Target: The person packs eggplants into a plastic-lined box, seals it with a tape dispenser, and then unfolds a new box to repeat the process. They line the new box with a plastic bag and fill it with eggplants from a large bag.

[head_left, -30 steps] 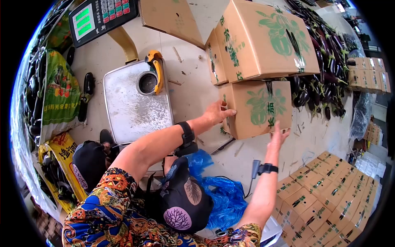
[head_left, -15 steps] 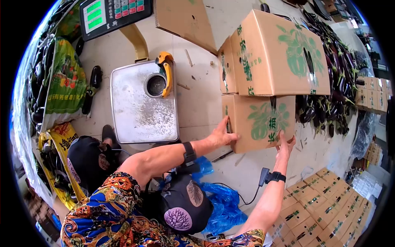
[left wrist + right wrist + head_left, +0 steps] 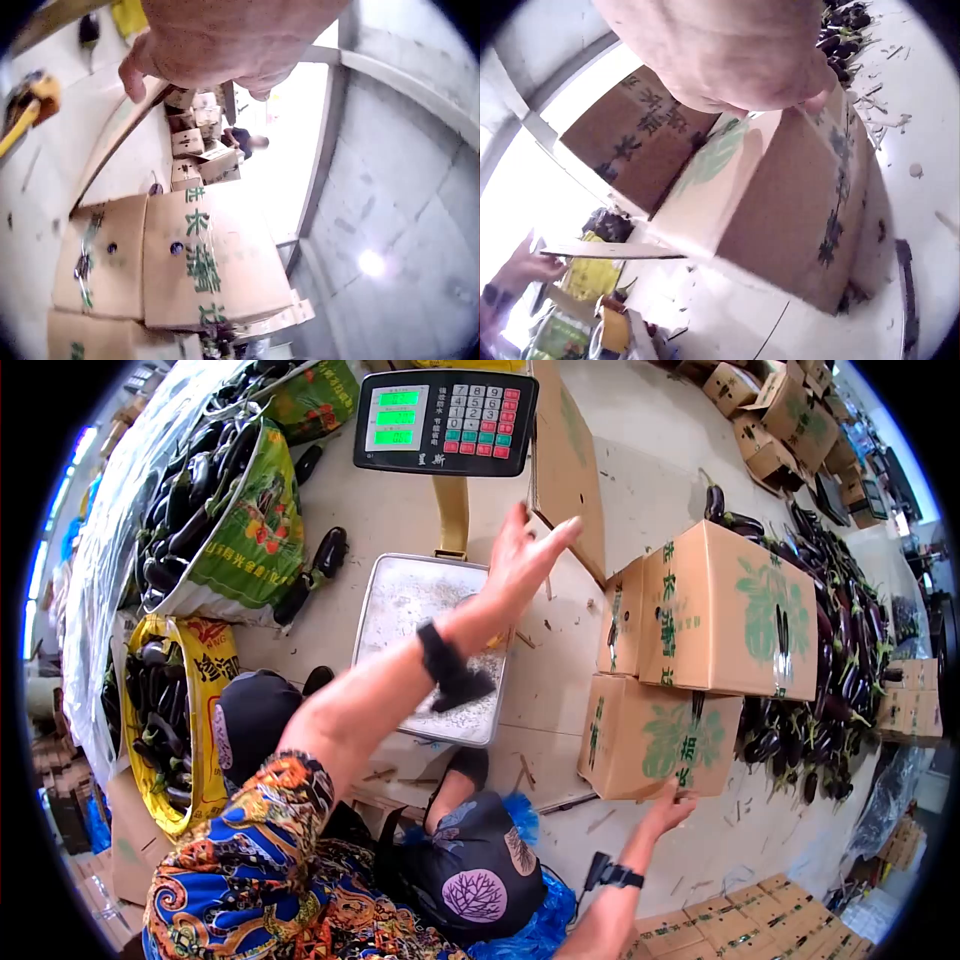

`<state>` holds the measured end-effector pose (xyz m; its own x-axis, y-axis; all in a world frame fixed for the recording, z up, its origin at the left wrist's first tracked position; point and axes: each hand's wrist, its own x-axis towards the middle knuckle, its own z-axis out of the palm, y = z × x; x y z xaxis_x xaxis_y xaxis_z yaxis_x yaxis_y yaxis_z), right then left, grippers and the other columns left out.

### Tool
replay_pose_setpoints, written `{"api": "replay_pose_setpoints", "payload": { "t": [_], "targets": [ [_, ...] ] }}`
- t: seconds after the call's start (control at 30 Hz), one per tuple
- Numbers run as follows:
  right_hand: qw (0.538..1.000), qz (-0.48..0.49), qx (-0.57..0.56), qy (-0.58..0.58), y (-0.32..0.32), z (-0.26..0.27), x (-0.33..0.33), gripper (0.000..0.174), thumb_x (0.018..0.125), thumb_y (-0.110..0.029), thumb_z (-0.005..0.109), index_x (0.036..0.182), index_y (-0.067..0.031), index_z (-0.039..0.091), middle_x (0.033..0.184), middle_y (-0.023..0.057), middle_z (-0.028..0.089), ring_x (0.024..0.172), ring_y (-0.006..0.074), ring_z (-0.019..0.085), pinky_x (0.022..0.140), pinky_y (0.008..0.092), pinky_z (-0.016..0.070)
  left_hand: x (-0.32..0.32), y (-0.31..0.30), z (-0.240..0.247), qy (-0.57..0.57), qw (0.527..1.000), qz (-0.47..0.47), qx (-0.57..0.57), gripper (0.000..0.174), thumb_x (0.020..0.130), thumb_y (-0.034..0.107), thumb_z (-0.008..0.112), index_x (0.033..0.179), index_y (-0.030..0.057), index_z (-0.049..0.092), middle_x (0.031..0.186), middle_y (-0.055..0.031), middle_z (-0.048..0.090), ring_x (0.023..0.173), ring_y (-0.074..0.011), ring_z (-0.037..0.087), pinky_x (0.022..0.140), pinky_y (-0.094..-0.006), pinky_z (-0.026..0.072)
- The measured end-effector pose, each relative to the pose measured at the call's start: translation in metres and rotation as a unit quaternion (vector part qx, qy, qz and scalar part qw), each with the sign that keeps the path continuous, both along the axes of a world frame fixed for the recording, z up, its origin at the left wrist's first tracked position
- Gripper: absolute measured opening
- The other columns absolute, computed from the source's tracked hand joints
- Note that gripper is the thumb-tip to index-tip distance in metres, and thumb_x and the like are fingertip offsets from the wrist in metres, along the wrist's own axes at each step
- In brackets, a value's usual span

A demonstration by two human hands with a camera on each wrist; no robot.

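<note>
In the head view my left hand (image 3: 522,565) hovers above the platform scale (image 3: 405,600), its fingers extended toward a standing cardboard box (image 3: 568,470). Nothing is in its grasp. My right hand (image 3: 664,816) touches the near edge of the lower carton (image 3: 625,745), printed with green eggplants. Its fingertips are partly hidden under the hand in the right wrist view, where they rest on that carton's printed face. A larger sealed carton (image 3: 735,610) sits on top. The orange tape dispenser (image 3: 34,109) on the scale is mostly covered by my left forearm in the head view.
The scale's display (image 3: 445,422) stands behind its platform. Eggplants fill a green sack (image 3: 250,540) and a yellow sack (image 3: 215,730) at left; more are heaped (image 3: 840,660) at right. Stacked cartons (image 3: 750,915) stand at the lower right, blue plastic (image 3: 545,920) by my knee.
My left hand has left the lower carton and swung up and left over the scale. My right hand stays at that carton's near edge. The head view has turned left.
</note>
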<state>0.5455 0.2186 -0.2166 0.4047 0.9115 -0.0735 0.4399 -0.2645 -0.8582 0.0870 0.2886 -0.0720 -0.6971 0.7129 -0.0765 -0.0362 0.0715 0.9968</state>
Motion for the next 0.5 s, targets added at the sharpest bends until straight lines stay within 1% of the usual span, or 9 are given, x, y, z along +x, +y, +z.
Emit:
{"api": "replay_pose_setpoints", "payload": {
  "t": [0.03, 0.1, 0.17, 0.2, 0.27, 0.33, 0.37, 0.4, 0.5],
  "targets": [
    [1.0, -0.002, 0.026, 0.0, -0.014, -0.003, -0.009, 0.059, 0.092, -0.024, 0.067, 0.139, 0.0039, 0.045, 0.126, 0.0179, 0.057, 0.11, 0.0244, 0.058, 0.095, 0.0367, 0.0482, -0.014, 0.015, 0.009, 0.043, 0.998, -0.048, 0.017, 0.072, 0.083, 0.042, 0.073, 0.131, -0.0068, 0.05, 0.124, -0.025, 0.061, 0.113, -0.0293, 0.062, 0.093, -0.0461, 0.0524],
    [0.998, -0.011, 0.049, 0.021, -0.043, 0.006, -0.027, 0.053, 0.093, -0.022, 0.066, 0.136, 0.0023, 0.048, 0.125, 0.016, 0.058, 0.107, 0.0236, 0.059, 0.093, 0.0364, 0.049, -0.039, 0.052, 0.005, -0.016, 0.999, -0.004, -0.03, 0.05, 0.086, 0.031, 0.069, 0.117, -0.0058, 0.059, 0.102, -0.0229, 0.07, 0.089, -0.0275, 0.072, 0.07, -0.0407, 0.0617],
    [0.997, -0.017, 0.05, 0.063, -0.064, 0.027, -0.045, 0.046, 0.093, -0.02, 0.064, 0.132, 0.0012, 0.052, 0.125, 0.0144, 0.058, 0.104, 0.023, 0.06, 0.091, 0.0358, 0.0502, -0.056, 0.062, 0.019, 0.06, 0.994, -0.003, -0.09, 0.031, 0.087, 0.021, 0.063, 0.103, -0.0058, 0.065, 0.087, -0.0222, 0.071, 0.071, -0.0287, 0.073, 0.057, -0.0355, 0.0624],
    [0.998, -0.002, -0.005, 0.059, -0.073, 0.034, -0.051, 0.044, 0.093, -0.02, 0.064, 0.13, 0.0016, 0.054, 0.125, 0.0141, 0.058, 0.103, 0.0229, 0.06, 0.09, 0.0358, 0.0509, -0.06, 0.063, 0.024, 0.101, 0.992, 0.018, -0.07, 0.024, 0.086, 0.015, 0.057, 0.095, -0.0052, 0.067, 0.077, -0.0213, 0.07, 0.062, -0.0313, 0.072, 0.056, -0.0378, 0.0621],
    [0.991, 0.029, -0.118, 0.049, -0.091, 0.044, -0.058, 0.04, 0.094, -0.019, 0.064, 0.127, 0.0023, 0.057, 0.126, 0.0136, 0.058, 0.101, 0.0225, 0.061, 0.088, 0.0357, 0.0523, -0.066, 0.057, 0.045, 0.152, 0.986, -0.037, -0.056, 0.024, 0.085, 0.012, 0.055, 0.095, -0.0056, 0.067, 0.077, -0.022, 0.07, 0.062, -0.0311, 0.072, 0.053, -0.0384, 0.0614],
    [0.991, 0.084, -0.103, 0.032, -0.103, 0.051, -0.067, 0.037, 0.094, -0.019, 0.064, 0.123, 0.0029, 0.059, 0.127, 0.0144, 0.057, 0.101, 0.0219, 0.062, 0.086, 0.0352, 0.0534, -0.078, 0.039, 0.071, 0.184, 0.979, -0.084, -0.012, 0.022, 0.085, 0.01, 0.054, 0.095, -0.0063, 0.066, 0.078, -0.0235, 0.07, 0.06, -0.0314, 0.072, 0.05, -0.0383, 0.0601],
    [0.989, 0.112, -0.095, 0.025, -0.106, 0.055, -0.074, 0.035, 0.094, -0.018, 0.064, 0.121, 0.0032, 0.06, 0.128, 0.0148, 0.057, 0.101, 0.0216, 0.062, 0.085, 0.0349, 0.054, -0.084, 0.023, 0.094, 0.177, 0.979, -0.098, 0.015, 0.022, 0.087, 0.01, 0.053, 0.095, -0.007, 0.064, 0.076, -0.0228, 0.07, 0.06, -0.0298, 0.072, 0.052, -0.0361, 0.0602],
    [0.985, 0.126, -0.115, 0.027, -0.104, 0.081, -0.092, 0.034, 0.095, -0.018, 0.063, 0.121, 0.0038, 0.06, 0.128, 0.0161, 0.057, 0.1, 0.0213, 0.062, 0.083, 0.0334, 0.0546, -0.093, 0.005, 0.124, 0.197, 0.973, -0.122, 0.015, 0.022, 0.088, 0.01, 0.054, 0.098, -0.0071, 0.064, 0.076, -0.0209, 0.07, 0.059, -0.0278, 0.072, 0.051, -0.0345, 0.06],
    [0.976, 0.205, 0.034, -0.066, -0.098, 0.108, -0.114, 0.032, 0.095, -0.016, 0.063, 0.12, 0.0037, 0.06, 0.131, 0.0185, 0.055, 0.101, 0.0221, 0.062, 0.079, 0.0311, 0.0552, -0.127, -0.049, 0.188, 0.288, 0.941, -0.169, 0.055, 0.027, 0.093, 0.013, 0.056, 0.111, -0.0062, 0.061, 0.08, -0.0153, 0.07, 0.062, -0.0205, 0.071, 0.053, -0.0312, 0.06]
  ]
}}
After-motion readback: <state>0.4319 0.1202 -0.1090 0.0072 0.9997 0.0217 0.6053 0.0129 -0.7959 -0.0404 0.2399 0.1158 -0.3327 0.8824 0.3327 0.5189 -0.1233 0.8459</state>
